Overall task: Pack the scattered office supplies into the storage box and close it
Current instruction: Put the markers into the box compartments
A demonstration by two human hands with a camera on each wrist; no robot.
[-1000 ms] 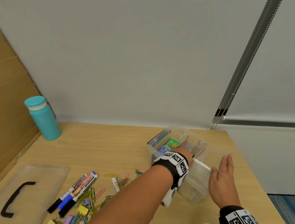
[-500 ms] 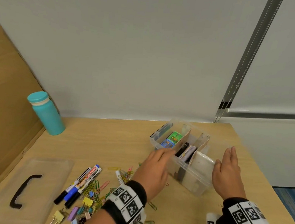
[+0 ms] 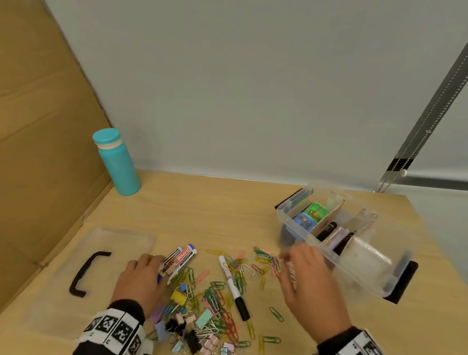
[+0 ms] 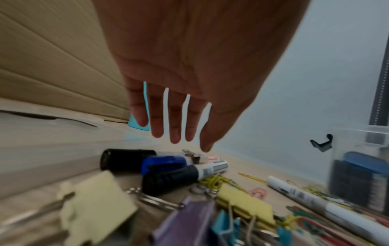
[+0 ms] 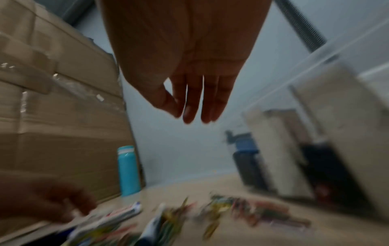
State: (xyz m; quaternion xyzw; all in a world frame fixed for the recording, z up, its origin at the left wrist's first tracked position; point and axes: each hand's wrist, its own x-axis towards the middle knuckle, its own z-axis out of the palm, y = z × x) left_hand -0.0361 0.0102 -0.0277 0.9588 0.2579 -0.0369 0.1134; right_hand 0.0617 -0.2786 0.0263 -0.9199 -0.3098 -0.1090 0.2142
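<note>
While earlier at the storage box (image 3: 335, 237), both hands now hover over supplies.

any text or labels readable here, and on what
"Board", in red letters on the white barrel of a whiteboard marker by the left hand.
Black print on the other white markers beside it: too blurred to read.
Print on the long white pen with a black cap: too small to read.
Green and blue picture boxes in the clear plastic storage box: no words legible.

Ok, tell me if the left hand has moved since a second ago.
Yes. The left hand has left the box and gone leftward to the markers, near the lid.
</note>
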